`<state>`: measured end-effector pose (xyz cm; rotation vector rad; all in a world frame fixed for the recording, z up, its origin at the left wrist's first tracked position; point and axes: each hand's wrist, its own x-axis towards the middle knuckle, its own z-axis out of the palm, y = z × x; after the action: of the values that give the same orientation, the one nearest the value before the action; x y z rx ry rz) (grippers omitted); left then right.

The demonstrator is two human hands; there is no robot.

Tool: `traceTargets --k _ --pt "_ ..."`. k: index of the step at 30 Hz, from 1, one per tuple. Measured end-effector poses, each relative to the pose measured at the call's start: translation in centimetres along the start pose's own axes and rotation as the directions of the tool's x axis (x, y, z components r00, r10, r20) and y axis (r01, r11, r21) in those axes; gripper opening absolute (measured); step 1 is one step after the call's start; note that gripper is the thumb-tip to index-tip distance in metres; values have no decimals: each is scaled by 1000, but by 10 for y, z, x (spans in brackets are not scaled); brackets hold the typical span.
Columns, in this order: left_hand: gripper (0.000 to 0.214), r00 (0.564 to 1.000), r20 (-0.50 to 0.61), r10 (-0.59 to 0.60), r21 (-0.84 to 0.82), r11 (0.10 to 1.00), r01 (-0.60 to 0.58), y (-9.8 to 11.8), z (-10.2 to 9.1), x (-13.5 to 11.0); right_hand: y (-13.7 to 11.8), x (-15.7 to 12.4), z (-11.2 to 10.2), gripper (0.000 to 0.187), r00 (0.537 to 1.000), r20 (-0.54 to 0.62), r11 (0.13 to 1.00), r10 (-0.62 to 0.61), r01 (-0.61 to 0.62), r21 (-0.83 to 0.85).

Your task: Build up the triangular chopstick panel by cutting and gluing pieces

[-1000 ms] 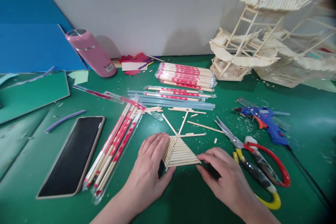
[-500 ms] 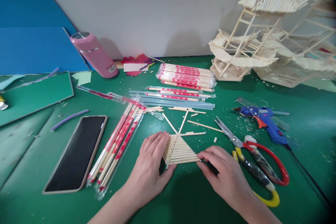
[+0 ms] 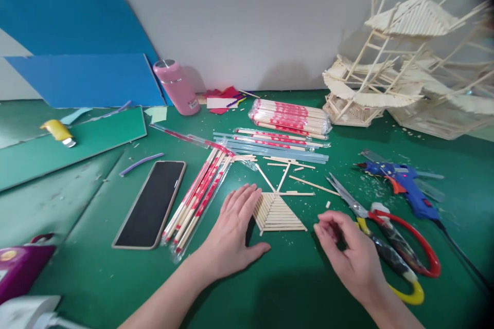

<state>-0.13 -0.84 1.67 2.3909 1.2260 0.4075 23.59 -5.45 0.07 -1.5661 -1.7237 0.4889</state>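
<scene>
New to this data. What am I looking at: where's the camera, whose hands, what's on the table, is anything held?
There is no machine here: a person works with two bare hands. One camera on their head looks forward and down, so the single view is roughly what they see. The left hand lies flat and open on the green table, fingers beside the left edge of a small triangle of thin sticks. The right hand is right of the triangle, apart from it, fingers curled; whether it pinches anything is unclear. Around them lie wrapped chopsticks, a phone, scissors, a blue glue gun, a pink bottle and a stick model.
</scene>
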Motion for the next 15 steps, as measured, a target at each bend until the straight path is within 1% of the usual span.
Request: traceTargets --k 2,5,15 --pt "84 1000 6 0 -5 1000 0 -2 -1 0 1 0 -1 7 999 -46 1000 20 -19 16" --pt "81 1000 -6 4 -3 1000 -4 -3 -2 0 2 0 -2 10 996 -78 998 53 -50 38" --pt "77 998 -54 12 7 1000 -11 -4 0 1 -2 3 -3 17 996 9 989 94 -94 110"
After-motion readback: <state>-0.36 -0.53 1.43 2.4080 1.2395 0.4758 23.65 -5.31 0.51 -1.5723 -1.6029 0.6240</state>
